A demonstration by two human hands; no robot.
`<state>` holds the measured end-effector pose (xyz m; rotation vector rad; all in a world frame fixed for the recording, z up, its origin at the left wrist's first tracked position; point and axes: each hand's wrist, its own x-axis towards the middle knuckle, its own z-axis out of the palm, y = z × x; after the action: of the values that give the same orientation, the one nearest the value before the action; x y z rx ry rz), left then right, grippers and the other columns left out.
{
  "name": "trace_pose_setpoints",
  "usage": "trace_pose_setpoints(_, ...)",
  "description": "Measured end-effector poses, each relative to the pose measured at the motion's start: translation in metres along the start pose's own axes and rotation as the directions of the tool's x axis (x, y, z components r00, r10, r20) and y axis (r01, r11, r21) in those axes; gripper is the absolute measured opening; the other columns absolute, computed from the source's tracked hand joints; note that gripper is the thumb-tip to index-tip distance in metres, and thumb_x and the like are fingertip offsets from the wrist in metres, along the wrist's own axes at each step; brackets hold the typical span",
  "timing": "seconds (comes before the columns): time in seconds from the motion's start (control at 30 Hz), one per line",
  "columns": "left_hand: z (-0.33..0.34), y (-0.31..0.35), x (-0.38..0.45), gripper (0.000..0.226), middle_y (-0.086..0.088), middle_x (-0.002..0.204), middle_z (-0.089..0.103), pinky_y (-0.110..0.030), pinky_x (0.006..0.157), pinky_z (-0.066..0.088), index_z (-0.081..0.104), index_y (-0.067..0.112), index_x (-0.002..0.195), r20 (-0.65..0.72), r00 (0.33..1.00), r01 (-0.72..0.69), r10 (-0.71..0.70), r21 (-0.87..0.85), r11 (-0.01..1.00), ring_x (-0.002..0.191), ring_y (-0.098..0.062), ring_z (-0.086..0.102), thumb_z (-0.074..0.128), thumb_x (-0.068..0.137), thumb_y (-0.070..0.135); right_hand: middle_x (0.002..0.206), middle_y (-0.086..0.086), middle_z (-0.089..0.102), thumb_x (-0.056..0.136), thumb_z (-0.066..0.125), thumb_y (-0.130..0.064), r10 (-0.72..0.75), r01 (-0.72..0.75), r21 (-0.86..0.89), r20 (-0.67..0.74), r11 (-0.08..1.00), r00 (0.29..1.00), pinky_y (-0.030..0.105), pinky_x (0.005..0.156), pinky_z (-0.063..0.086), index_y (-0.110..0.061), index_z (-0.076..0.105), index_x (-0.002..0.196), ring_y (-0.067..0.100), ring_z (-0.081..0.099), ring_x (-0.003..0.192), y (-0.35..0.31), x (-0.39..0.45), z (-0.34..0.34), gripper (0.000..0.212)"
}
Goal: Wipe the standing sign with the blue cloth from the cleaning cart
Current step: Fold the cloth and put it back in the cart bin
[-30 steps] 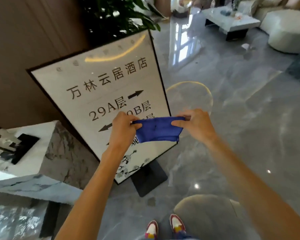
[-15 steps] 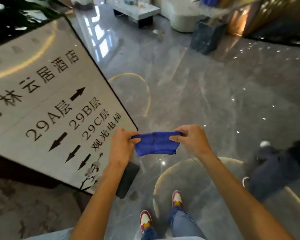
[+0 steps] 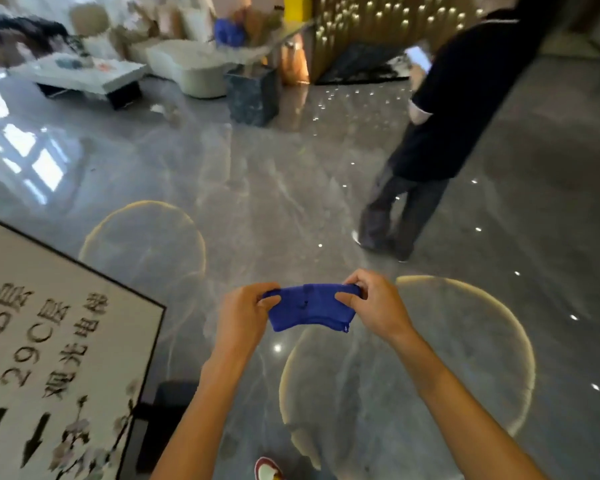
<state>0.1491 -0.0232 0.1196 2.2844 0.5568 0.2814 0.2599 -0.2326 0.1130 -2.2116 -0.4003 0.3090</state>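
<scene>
Above open floor (image 3: pixel 291 188): left hand (image 3: pixel 243 317), right hand (image 3: pixel 378 306) pinch blue cloth (image 3: pixel 310 308) ends; standing sign (image 3: pixel 49 341) edge left, apart.

Glossy grey marble floor (image 3: pixel 257 188), veined, with window glare at left and small ceiling-light dots scattered at right. Pale ring-shaped reflections (image 3: pixel 142 251) on the floor, one centre-left, bigger ones lower right. Low white coffee table (image 3: pixel 80 76) upper left, blurred items on top. Cream rounded sofa (image 3: pixel 191 69) just behind it. Dark marble cube block (image 3: pixel 253 93) beside the sofa. Gold-toned wall panel (image 3: pixel 371 26) with light spots at top, a yellow post (image 3: pixel 297 6) next to it. A bystander in dark clothes (image 3: pixel 440 123) stands at right.
</scene>
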Motion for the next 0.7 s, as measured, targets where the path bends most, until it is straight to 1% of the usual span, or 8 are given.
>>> trace_pose_setpoints(0.07,0.022,0.024,-0.003,0.015,-0.002,0.073,0.073,-0.024,0.063,0.045,0.076,0.020,0.085,0.046,0.998,-0.047,0.046,0.011,0.999,0.068,-0.019,0.063,0.064,0.091,0.012,0.075,-0.009,0.069,0.082,0.079,-0.026,0.039,-0.039,0.011,-0.065,0.999,0.997,0.042,0.071,0.057,-0.033,0.059,0.076,0.014,0.064,0.073,0.021,-0.016,-0.027,0.022)
trace_pose_setpoints(0.17,0.057,0.061,-0.014,0.018,0.004,0.083,0.076,-0.030,0.069,0.052,0.078,0.025,0.094,0.124,0.988,-0.100,0.095,0.032,0.994,0.078,-0.018,0.066,0.063,0.092,0.016,0.082,-0.008,0.071,0.082,0.080,-0.027,0.101,-0.099,0.024,-0.130,0.995,0.986,0.041,0.073,0.058,-0.034,0.060,0.078,0.015,0.065,0.076,0.053,-0.043,-0.068,0.021)
trace_pose_setpoints(0.23,0.081,0.086,-0.025,0.019,0.007,0.078,0.073,-0.035,0.071,0.054,0.076,0.030,0.091,0.171,0.976,-0.147,0.138,0.041,0.988,0.078,-0.019,0.066,0.062,0.092,0.018,0.084,-0.006,0.071,0.082,0.080,-0.027,0.149,-0.143,0.042,-0.165,0.989,0.975,0.040,0.073,0.057,-0.029,0.064,0.084,0.014,0.064,0.075,0.076,-0.063,-0.094,0.017)
trace_pose_setpoints(0.33,0.116,0.120,-0.042,0.017,0.009,0.073,0.071,-0.037,0.068,0.054,0.075,0.031,0.088,0.219,0.957,-0.203,0.191,0.035,0.978,0.078,-0.020,0.065,0.062,0.091,0.019,0.077,-0.009,0.069,0.082,0.080,-0.026,0.202,-0.193,0.062,-0.212,0.979,0.956,0.035,0.070,0.054,-0.026,0.067,0.086,0.011,0.063,0.073,0.109,-0.094,-0.130,0.014)
trace_pose_setpoints(0.43,0.151,0.155,-0.063,0.018,0.014,0.073,0.069,-0.037,0.069,0.054,0.075,0.035,0.089,0.278,0.932,-0.245,0.232,0.015,0.969,0.080,-0.016,0.063,0.062,0.090,0.022,0.075,-0.010,0.069,0.082,0.080,-0.024,0.251,-0.237,0.085,-0.279,0.968,0.927,0.032,0.068,0.052,-0.022,0.068,0.088,0.012,0.064,0.072,0.142,-0.128,-0.164,0.013)
trace_pose_setpoints(0.57,0.202,0.200,-0.088,0.018,0.010,0.075,0.073,-0.037,0.074,0.055,0.078,0.031,0.089,0.376,0.870,-0.319,0.319,-0.063,0.945,0.080,-0.015,0.067,0.066,0.088,0.017,0.073,-0.010,0.067,0.084,0.079,-0.023,0.309,-0.284,0.121,-0.379,0.951,0.872,0.029,0.064,0.049,-0.018,0.069,0.088,0.009,0.061,0.069,0.185,-0.182,-0.203,0.012)
trace_pose_setpoints(0.63,0.227,0.221,-0.101,0.018,0.009,0.075,0.075,-0.032,0.075,0.054,0.079,0.028,0.090,0.418,0.830,-0.361,0.370,-0.102,0.927,0.079,-0.014,0.068,0.069,0.086,0.014,0.079,-0.005,0.070,0.084,0.078,-0.021,0.357,-0.325,0.148,-0.428,0.934,0.830,0.033,0.069,0.050,-0.014,0.069,0.090,0.015,0.063,0.073,0.203,-0.209,-0.220,0.013)
trace_pose_setpoints(0.7,0.249,0.242,-0.117,0.018,0.007,0.075,0.075,-0.028,0.075,0.052,0.080,0.026,0.090,0.455,0.788,-0.393,0.414,-0.146,0.908,0.078,-0.017,0.069,0.072,0.084,0.011,0.083,-0.002,0.070,0.084,0.078,-0.020,0.415,-0.377,0.178,-0.461,0.909,0.784,0.032,0.071,0.049,-0.013,0.069,0.093,0.020,0.064,0.078,0.219,-0.235,-0.237,0.014)
